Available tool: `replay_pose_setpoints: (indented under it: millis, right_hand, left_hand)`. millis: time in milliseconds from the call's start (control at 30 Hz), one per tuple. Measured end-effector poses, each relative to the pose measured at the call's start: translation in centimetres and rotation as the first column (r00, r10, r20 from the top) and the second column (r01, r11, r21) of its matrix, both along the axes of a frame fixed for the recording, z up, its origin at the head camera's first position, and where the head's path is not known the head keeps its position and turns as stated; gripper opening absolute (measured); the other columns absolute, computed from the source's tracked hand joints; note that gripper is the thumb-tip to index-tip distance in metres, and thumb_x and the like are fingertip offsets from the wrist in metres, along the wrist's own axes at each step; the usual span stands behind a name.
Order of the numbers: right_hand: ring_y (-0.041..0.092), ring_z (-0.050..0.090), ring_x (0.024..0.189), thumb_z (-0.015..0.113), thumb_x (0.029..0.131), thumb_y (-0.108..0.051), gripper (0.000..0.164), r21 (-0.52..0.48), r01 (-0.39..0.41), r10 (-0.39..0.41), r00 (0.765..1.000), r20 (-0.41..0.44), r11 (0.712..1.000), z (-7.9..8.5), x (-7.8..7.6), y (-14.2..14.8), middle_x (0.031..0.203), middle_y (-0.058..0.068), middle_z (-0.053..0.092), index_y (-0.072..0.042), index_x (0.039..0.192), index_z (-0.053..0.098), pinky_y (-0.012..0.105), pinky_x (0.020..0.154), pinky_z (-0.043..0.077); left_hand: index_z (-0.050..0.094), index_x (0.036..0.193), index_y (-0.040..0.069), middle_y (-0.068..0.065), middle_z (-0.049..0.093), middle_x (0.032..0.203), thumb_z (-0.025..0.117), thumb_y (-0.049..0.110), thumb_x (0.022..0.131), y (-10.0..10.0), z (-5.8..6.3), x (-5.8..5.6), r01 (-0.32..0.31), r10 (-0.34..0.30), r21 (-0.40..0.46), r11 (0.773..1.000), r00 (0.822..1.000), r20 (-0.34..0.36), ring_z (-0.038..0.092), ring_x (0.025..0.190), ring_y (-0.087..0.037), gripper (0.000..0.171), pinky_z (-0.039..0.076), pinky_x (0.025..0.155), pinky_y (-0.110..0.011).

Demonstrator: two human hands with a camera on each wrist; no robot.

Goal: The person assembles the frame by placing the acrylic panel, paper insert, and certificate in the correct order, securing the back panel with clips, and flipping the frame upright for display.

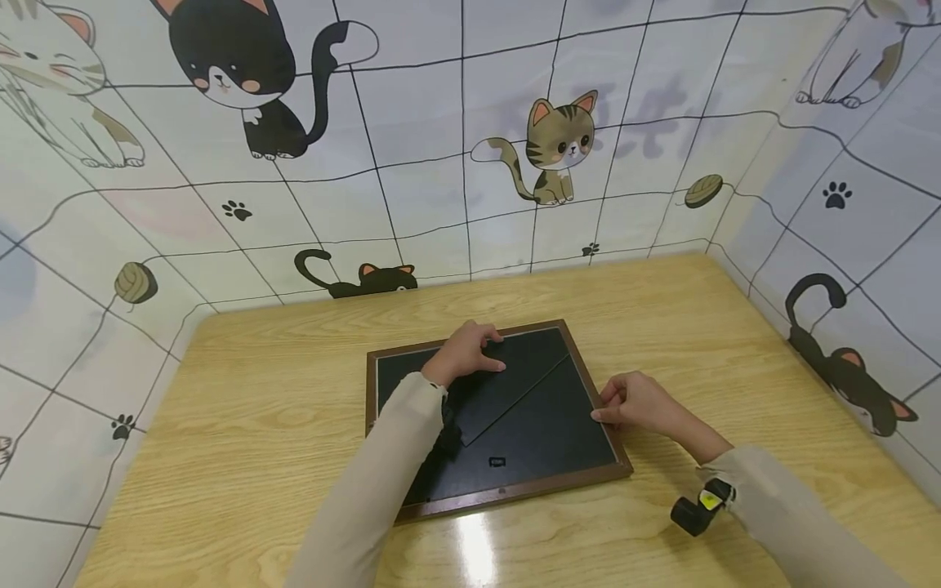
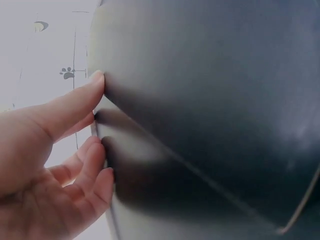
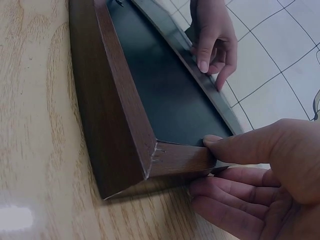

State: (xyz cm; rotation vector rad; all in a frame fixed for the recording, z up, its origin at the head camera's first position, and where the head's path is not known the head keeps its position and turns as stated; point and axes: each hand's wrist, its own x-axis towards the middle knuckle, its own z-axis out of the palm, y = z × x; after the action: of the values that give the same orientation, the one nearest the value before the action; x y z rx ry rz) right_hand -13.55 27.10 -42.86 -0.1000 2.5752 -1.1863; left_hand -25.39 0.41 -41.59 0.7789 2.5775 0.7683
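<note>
A picture frame point(image 1: 507, 490) with a brown wooden rim and a black back panel point(image 1: 529, 408) lies on the table, panel side up. A thin string-like line point(image 1: 517, 400) crosses the panel diagonally. At the far rim is my left hand point(image 1: 465, 353), thumb on the panel side and curled fingers at the edge; the left wrist view shows its fingertips point(image 2: 107, 177) right at the border. My right hand point(image 1: 638, 402) grips the right rim, thumb point(image 3: 222, 148) on top and fingers underneath, near a corner point(image 3: 150, 167).
The light wooden table point(image 1: 279, 400) is bordered by walls with cat drawings point(image 1: 562, 151) at the back and both sides. A small black tab point(image 1: 497, 462) sits on the panel near its front edge. My right wrist wears a black camera mount point(image 1: 698, 510).
</note>
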Motion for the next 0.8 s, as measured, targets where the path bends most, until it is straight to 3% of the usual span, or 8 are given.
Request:
replay_pose_setpoints:
  millis: [200,300,567,800]
  right_hand:
    - [0.017,0.06,0.058,0.073,0.075,-0.008,0.023,0.003,0.003,-0.003,1.0,-0.002,1.0,0.1,0.0,0.0,0.065,0.003,0.061,0.006,0.084,0.058,0.03,0.053,0.051]
    - [0.017,0.06,0.058,0.073,0.075,-0.008,0.022,0.005,0.005,-0.005,1.0,-0.003,1.0,0.0,0.0,0.0,0.064,0.003,0.06,0.005,0.084,0.058,0.03,0.053,0.051]
    - [0.018,0.06,0.059,0.073,0.076,-0.011,0.024,-0.013,-0.029,0.029,1.0,-0.007,0.999,0.0,-0.2,0.1,0.066,0.003,0.06,0.006,0.086,0.058,0.029,0.053,0.051]
    - [0.014,0.056,0.061,0.072,0.078,-0.018,0.026,0.064,-0.087,0.092,0.993,-0.075,0.994,0.6,-0.6,0.6,0.069,0.001,0.061,0.004,0.088,0.062,0.028,0.053,0.047]
  left_hand:
    - [0.056,0.126,0.012,-0.013,0.047,0.119,0.07,0.028,0.082,0.6,0.6,0.3,-0.003,-0.003,-0.17,0.985,0.999,-0.034,0.049,0.101,-0.026,0.049,0.044,0.084,-0.037]
    - [0.056,0.126,0.015,-0.013,0.047,0.119,0.069,0.031,0.082,0.7,0.5,0.4,-0.016,0.004,-0.201,0.979,0.998,-0.06,0.048,0.102,-0.027,0.048,0.044,0.082,-0.038]
    - [0.057,0.126,0.019,-0.011,0.047,0.104,0.064,0.037,0.085,-0.8,-0.4,0.9,-0.04,0.026,-0.128,0.991,0.994,-0.109,0.044,0.082,-0.023,0.046,0.04,0.061,-0.032]
    - [0.059,0.12,0.01,-0.008,0.055,0.106,0.061,0.028,0.089,-1.8,0.0,1.5,-0.009,0.005,-0.053,0.999,0.998,-0.068,0.056,0.093,-0.02,0.036,0.047,0.075,-0.033]
